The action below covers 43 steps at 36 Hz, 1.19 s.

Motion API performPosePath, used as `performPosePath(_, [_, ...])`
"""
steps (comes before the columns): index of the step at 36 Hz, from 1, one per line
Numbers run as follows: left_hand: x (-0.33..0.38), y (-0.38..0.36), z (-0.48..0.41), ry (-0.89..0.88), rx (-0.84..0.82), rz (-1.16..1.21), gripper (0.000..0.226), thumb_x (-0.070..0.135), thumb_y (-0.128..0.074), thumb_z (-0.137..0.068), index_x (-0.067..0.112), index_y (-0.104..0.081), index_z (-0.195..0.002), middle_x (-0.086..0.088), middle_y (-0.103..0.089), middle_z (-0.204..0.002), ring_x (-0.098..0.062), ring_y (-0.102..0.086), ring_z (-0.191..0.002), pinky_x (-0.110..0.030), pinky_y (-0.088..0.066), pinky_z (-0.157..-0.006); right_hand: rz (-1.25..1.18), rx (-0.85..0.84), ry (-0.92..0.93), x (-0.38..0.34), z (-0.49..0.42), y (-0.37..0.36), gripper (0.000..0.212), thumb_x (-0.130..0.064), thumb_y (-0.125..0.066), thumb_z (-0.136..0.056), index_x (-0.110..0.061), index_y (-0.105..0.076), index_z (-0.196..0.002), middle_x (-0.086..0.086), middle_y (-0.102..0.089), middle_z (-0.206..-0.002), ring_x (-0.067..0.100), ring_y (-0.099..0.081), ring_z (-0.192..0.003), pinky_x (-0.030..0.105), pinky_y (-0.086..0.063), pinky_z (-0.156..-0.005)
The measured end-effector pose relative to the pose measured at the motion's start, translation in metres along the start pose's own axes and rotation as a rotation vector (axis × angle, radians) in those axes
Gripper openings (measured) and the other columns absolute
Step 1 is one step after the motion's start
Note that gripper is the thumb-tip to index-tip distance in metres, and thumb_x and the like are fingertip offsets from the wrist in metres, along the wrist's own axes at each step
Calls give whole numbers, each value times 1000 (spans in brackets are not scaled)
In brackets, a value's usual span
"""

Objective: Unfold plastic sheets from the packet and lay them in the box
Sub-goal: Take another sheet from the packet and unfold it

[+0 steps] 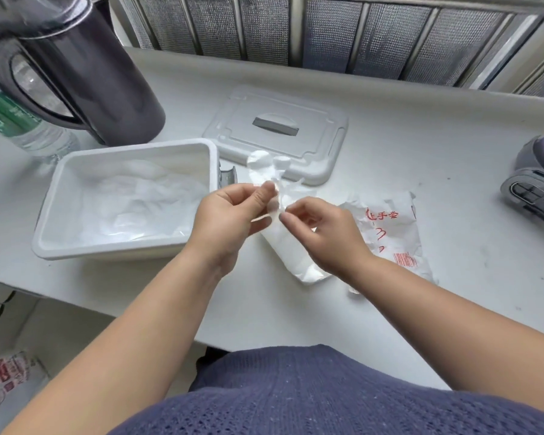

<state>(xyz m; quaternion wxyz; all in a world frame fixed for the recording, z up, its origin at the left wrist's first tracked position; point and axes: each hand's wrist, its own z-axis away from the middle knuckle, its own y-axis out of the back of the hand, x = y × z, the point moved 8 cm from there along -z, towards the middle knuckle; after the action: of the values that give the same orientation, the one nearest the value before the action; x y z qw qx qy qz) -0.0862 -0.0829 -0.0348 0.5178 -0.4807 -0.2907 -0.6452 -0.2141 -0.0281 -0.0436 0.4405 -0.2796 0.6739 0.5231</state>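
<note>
- We are mid-unfold: our left hand and right hand each pinch a thin plastic sheet, held just above the table beside the box.
- The packet lies under our right wrist.
- Next, we judge, spread it flat and lay it onto the sheets already in the box.

Two hands: left hand, right hand. One each: box, lid, packet, held sheet, kettle, bottle.

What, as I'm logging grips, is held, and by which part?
A thin plastic sheet: left hand and right hand pinch it side by side, below its free far end.
</note>
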Motion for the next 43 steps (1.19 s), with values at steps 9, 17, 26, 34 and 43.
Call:
performPosePath(9, [55, 64, -10, -239, 160, 210, 17, 11, -50, -98, 17, -59, -84, 9, -68, -78, -9, -64, -74, -25, -53, -71, 389, 175, -224, -6, -17, -1, 45, -21, -51, -88, -8, -44, -130, 10, -49, -128, 26, -43, -120, 36, -33, -100])
performPosePath(17, [75, 115, -15, -167, 94, 466, 20, 0, -47, -96, 15, -51, -84, 4, -68, -74, -10, -68, -72, -25, -56, -68, 421, -85, 295, -112, -39, -93, 64, -39, -67, -78, -8, -48, -131, 8, -62, -121, 27, -57, -110, 37, -38, -89])
performPosePath(26, [75, 242, 1, -201, 649, -211, 66, 8, -65, -82, 17, -32, -138, -2, -56, -113, -17, -59, -93, -30, -50, -76, 723, -86, 675, -153, -67, -160, 24, 11, -58, -42, -9, -56, -56, 6, -57, -55, 26, -51, -47, 20, -27, -45])
performPosePath(34, [88, 196, -16, -763, -2, -1279, 33, 25, -57, -81, 31, -61, -113, -1, -60, -120, -27, -55, -109, -46, -46, -91, 859, -489, 892, -138, -69, -206, 20, -14, -43, -69, -14, -61, -60, 3, -58, -66, 24, -61, -65, 17, -19, -46])
performPosePath(43, [16, 195, -59, -123, -407, -2074, 54, 64, -44, -86, 31, -58, -127, 1, -49, -132, -24, -35, -126, -43, -24, -100, 1381, -828, 687, -82, -84, -224, 23, -7, -50, -86, -23, -64, -95, -6, -63, -105, 23, -45, -108, 31, -37, -90])
